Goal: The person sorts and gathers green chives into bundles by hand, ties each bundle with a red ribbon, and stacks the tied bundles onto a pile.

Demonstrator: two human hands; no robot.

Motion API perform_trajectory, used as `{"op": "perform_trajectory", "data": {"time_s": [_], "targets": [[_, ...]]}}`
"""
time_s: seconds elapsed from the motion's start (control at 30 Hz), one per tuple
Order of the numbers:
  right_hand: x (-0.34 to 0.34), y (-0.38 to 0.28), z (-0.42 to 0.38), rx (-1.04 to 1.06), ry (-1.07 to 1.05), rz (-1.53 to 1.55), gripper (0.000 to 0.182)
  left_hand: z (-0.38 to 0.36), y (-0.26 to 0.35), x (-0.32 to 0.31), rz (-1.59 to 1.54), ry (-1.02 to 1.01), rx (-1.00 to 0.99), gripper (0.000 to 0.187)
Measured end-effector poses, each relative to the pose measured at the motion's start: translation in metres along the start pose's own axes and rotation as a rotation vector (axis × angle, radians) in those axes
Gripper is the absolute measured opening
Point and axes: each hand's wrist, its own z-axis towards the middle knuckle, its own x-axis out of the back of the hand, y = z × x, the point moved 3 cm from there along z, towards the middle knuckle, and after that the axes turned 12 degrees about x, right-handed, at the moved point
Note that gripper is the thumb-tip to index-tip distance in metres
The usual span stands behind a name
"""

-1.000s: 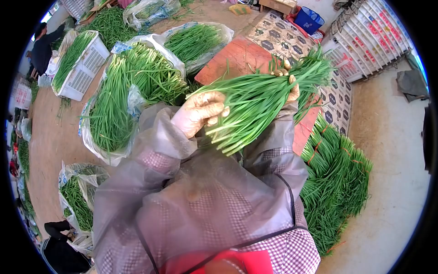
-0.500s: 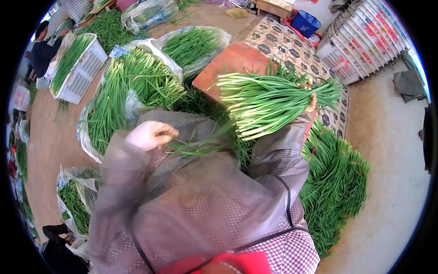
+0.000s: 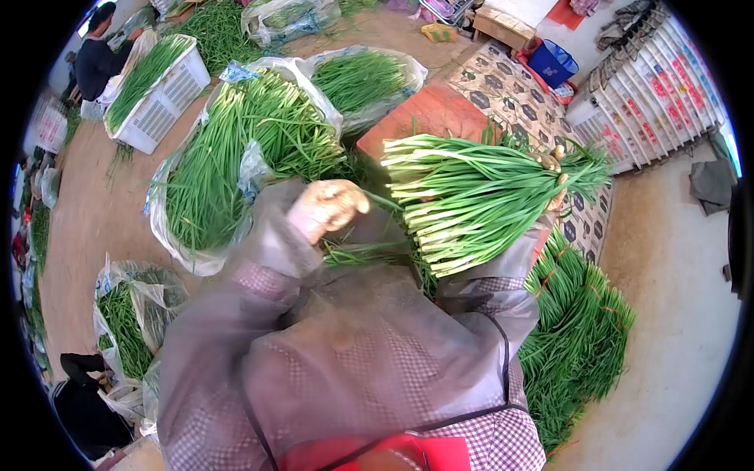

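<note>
Head view: right hand (image 3: 554, 179) clamps bundle of chives (image 3: 471, 196) at its leafy end, cut ends pointing left, over red board (image 3: 428, 118). Left hand (image 3: 328, 206) pinches loose strands (image 3: 365, 253). Light, floppy, bruisable; I'd grip mid-bundle, firmly.

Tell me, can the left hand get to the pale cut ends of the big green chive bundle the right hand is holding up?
Probably yes. The left hand is beside the green chive bundle, level with its pale ends, with nothing between them. The right hand grips the leafy end.
</note>
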Motion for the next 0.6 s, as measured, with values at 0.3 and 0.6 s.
{"op": "perform_trajectory", "data": {"time_s": [0.3, 0.6], "targets": [[-0.008, -0.002, -0.010, -0.014, -0.032, 0.020, 0.049, -0.016, -0.002, 0.027, 0.126, 0.247, 0.027, 0.023], [-0.013, 0.000, -0.015, -0.022, -0.051, 0.050, 0.050, -0.038, -0.002, 0.084, -0.122, 0.243, -0.096, 0.019]]}}
